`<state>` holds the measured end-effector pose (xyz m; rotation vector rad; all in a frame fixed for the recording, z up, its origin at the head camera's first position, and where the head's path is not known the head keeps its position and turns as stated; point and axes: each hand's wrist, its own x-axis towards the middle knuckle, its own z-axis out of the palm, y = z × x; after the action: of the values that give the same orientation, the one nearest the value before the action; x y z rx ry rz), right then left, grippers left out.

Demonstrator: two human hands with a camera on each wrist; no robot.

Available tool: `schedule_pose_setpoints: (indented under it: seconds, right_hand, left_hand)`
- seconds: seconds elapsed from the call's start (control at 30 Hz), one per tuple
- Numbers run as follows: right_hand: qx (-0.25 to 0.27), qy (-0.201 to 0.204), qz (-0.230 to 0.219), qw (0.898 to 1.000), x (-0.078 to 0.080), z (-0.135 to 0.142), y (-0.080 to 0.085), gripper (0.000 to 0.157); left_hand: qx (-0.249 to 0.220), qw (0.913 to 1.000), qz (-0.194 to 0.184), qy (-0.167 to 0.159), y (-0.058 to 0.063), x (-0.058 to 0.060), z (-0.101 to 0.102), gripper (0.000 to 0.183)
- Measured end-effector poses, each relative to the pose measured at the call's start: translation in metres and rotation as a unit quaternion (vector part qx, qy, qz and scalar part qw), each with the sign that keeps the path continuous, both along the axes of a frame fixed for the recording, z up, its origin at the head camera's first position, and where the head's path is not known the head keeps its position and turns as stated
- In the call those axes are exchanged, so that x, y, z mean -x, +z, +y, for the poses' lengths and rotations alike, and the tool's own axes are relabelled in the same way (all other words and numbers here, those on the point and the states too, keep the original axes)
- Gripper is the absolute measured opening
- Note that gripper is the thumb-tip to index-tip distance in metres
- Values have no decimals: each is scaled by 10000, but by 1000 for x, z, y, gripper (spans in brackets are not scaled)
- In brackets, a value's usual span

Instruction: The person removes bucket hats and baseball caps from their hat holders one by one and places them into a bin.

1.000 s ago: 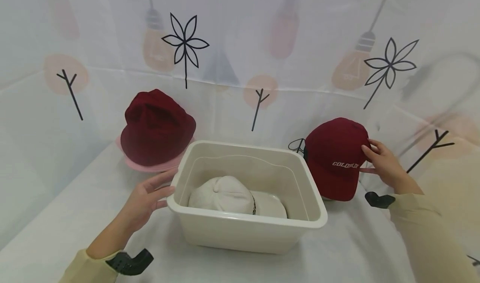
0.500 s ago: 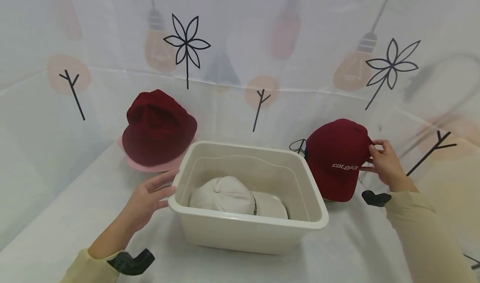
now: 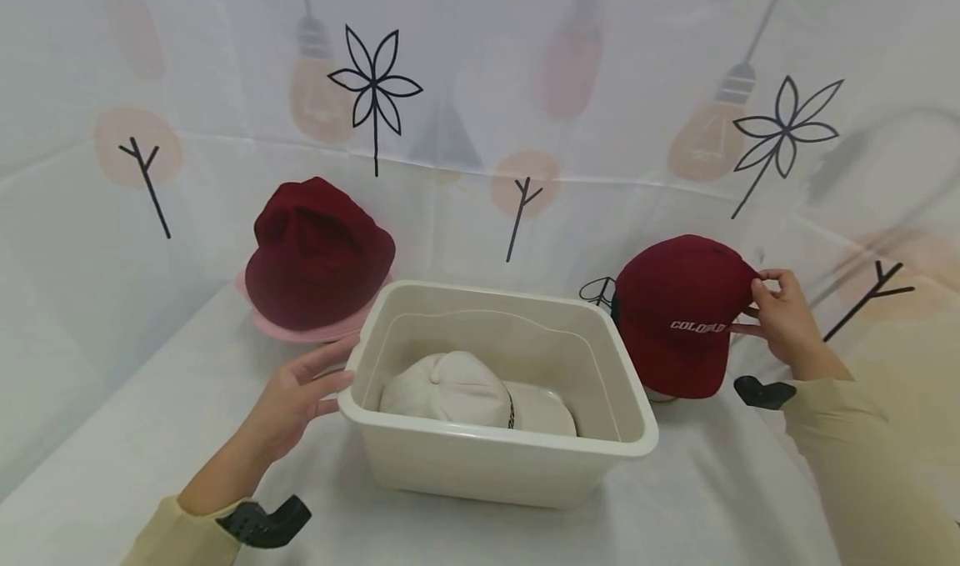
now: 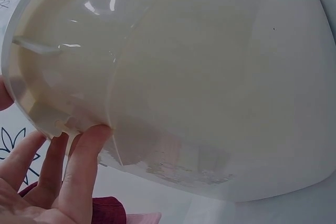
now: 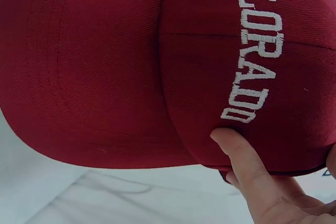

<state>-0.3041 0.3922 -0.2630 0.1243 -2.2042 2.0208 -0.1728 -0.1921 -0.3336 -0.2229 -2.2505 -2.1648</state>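
Red cap (image 3: pixel 678 291) pinched at its side by right hand (image 3: pixel 787 320); left hand (image 3: pixel 288 401), straight-fingered, touches tub (image 3: pixel 480 470), presumably steadying it.

Dark red cap (image 5: pixel 105 77) filling most of the view, broad stitched brim to the left, white embroidered lettering (image 5: pixel 260 48) reading COLORADO down the crown, first letter partly cut off, right hand (image 5: pixel 273 198) gripping the crown's edge, one fingertip near the last letter, pale background (image 5: pixel 131 205) below.

head: from above, forward and down, whole tub (image 3: pixel 487 476) and lettered cap (image 3: pixel 675 299) visible | left wrist: very close on tub's side | right wrist: close on cap's front | shared: head/left tub, head/right cap
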Motion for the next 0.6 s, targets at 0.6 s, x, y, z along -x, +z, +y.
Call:
schedule_pose_setpoints:
  seconds: [0.6]
  right_hand:
    - [224, 88, 135, 9996, 0, 2, 18, 8]
  left_hand:
    - [-89, 10000, 5, -1, 1, 1, 1, 57]
